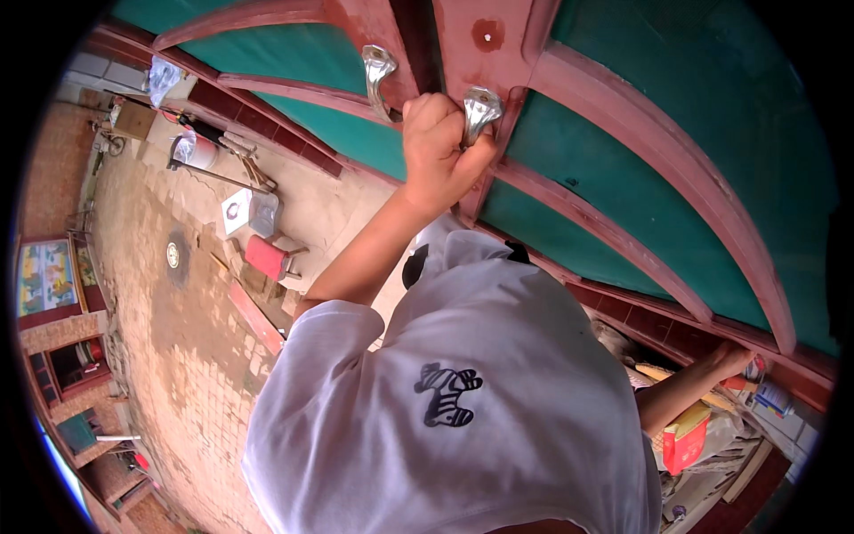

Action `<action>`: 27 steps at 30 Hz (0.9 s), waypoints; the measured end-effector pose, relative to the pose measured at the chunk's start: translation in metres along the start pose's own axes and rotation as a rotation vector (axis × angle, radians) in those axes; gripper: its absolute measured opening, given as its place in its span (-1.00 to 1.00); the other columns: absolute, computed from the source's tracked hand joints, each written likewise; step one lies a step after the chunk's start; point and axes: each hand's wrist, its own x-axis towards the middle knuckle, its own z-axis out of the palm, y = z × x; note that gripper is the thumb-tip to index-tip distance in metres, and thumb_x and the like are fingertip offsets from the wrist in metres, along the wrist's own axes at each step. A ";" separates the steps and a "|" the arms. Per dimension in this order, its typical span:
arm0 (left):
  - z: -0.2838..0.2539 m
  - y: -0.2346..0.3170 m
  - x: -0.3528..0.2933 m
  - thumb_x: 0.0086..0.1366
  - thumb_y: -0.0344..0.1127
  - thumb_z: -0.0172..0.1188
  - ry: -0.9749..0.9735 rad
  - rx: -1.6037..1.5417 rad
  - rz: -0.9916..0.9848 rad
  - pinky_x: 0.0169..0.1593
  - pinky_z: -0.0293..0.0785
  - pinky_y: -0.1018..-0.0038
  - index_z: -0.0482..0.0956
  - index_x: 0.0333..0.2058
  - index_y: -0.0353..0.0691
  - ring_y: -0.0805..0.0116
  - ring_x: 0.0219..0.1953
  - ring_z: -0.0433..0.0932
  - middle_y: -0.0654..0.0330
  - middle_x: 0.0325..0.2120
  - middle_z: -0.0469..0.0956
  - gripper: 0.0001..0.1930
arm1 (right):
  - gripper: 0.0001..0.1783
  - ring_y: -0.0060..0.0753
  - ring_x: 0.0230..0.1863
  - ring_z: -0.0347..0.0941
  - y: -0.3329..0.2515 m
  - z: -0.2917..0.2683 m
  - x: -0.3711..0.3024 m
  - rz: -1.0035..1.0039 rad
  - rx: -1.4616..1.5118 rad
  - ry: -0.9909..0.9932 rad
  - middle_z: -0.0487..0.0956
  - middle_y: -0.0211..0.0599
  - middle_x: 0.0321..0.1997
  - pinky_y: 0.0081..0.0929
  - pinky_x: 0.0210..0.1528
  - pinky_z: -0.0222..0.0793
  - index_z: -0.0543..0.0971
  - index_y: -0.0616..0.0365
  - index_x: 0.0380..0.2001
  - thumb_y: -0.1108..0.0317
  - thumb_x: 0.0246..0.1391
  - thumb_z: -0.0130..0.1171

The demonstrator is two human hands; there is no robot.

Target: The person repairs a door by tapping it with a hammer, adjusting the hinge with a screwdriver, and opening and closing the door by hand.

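Note:
My left hand (440,147) is closed round the right-hand metal door handle (481,109), its thumb lying over the lower end. Beside my knuckles, the matching left handle (377,67) curves out from the other door leaf. The doors have a reddish-pink frame (623,98) and dark green panels (614,214). Off to the lower right, my right hand (734,358) is closed beside the door's lower edge, next to a small red-and-grey thing (756,368). What its fingers hold is too small to make out. My white shirt with a zebra print (449,394) covers the middle.
At the left stretches a paved yard with a red stool (265,256), a white box (237,212), a white bucket (197,151) and a reddish board (255,318). Near my right arm are a red-and-yellow package (686,438) and a blue-and-white box (773,400).

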 end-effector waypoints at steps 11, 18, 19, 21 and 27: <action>-0.003 -0.004 0.005 -0.22 -0.50 0.18 0.083 0.001 0.090 -0.37 0.07 0.39 0.31 -0.69 -0.23 0.25 -0.55 0.23 0.21 -0.66 0.24 -0.82 | -0.48 -0.13 0.10 0.29 -0.002 0.004 -0.010 0.030 -0.027 0.055 0.34 -0.02 0.12 -0.22 0.17 0.20 0.29 0.38 0.07 0.24 0.12 -0.01; 0.001 -0.010 0.009 -0.25 -0.47 0.18 0.114 0.076 0.167 -0.37 0.09 0.38 0.30 -0.70 -0.22 0.24 -0.55 0.23 0.21 -0.66 0.25 -0.82 | -0.49 -0.13 0.08 0.30 -0.003 0.019 -0.018 0.039 -0.020 0.089 0.34 -0.03 0.12 -0.23 0.14 0.24 0.29 0.37 0.07 0.26 0.12 -0.02; 0.000 -0.010 0.008 -0.26 -0.48 0.17 0.116 0.089 0.153 -0.38 0.09 0.37 0.30 -0.71 -0.22 0.23 -0.54 0.23 0.20 -0.66 0.25 -0.82 | -0.49 -0.13 0.08 0.30 -0.002 0.018 -0.017 0.038 -0.017 0.077 0.34 -0.03 0.12 -0.23 0.14 0.24 0.29 0.37 0.08 0.26 0.12 -0.02; 0.001 -0.011 0.009 -0.26 -0.48 0.17 0.123 0.094 0.152 -0.38 0.09 0.37 0.30 -0.71 -0.22 0.22 -0.54 0.24 0.19 -0.65 0.26 -0.82 | -0.49 -0.13 0.08 0.30 0.000 0.017 -0.015 0.032 -0.007 0.064 0.34 -0.03 0.12 -0.23 0.14 0.24 0.29 0.36 0.08 0.26 0.12 -0.03; -0.009 -0.004 0.008 -0.18 -0.52 0.14 0.069 0.079 0.035 -0.40 0.14 0.34 0.32 -0.68 -0.28 0.17 -0.51 0.25 0.14 -0.62 0.25 -0.86 | -0.50 -0.14 0.08 0.30 0.001 0.007 -0.017 0.013 0.022 0.041 0.34 -0.04 0.12 -0.23 0.13 0.25 0.29 0.35 0.08 0.26 0.13 -0.04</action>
